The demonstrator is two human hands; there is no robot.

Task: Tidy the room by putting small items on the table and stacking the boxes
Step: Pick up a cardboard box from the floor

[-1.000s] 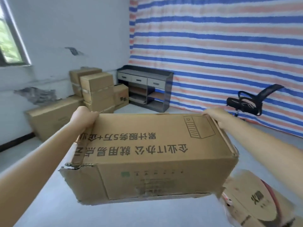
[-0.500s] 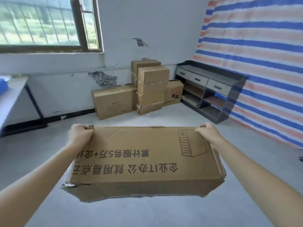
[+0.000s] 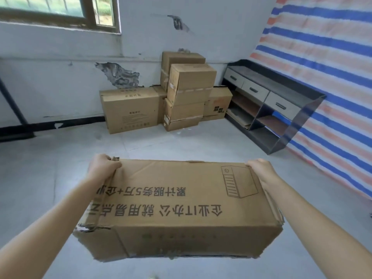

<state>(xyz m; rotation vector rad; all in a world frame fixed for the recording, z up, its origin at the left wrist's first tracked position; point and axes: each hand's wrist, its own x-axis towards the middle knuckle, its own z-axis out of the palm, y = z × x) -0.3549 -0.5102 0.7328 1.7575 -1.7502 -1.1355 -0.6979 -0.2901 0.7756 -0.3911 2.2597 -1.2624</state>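
Note:
I carry a long brown cardboard box (image 3: 177, 210) with black printed characters and a computer-tower drawing, held level in front of me above the floor. My left hand (image 3: 102, 168) grips its far left corner, fingers curled over the torn edge. My right hand (image 3: 261, 171) grips the far right corner. Ahead, against the wall, stands a pile of cardboard boxes (image 3: 189, 91): a wide low box (image 3: 130, 109) on the left and several stacked ones beside it.
A dark shelf unit (image 3: 271, 101) with three drawers stands along the striped tarp wall on the right. A black table leg (image 3: 12, 105) shows at the far left. Grey floor (image 3: 181, 143) lies between me and the pile. A window is at the upper left.
My view has swung left and come closer to the pile of boxes. The office chair and the round box on the floor have left the view. Both hands keep their hold on the box.

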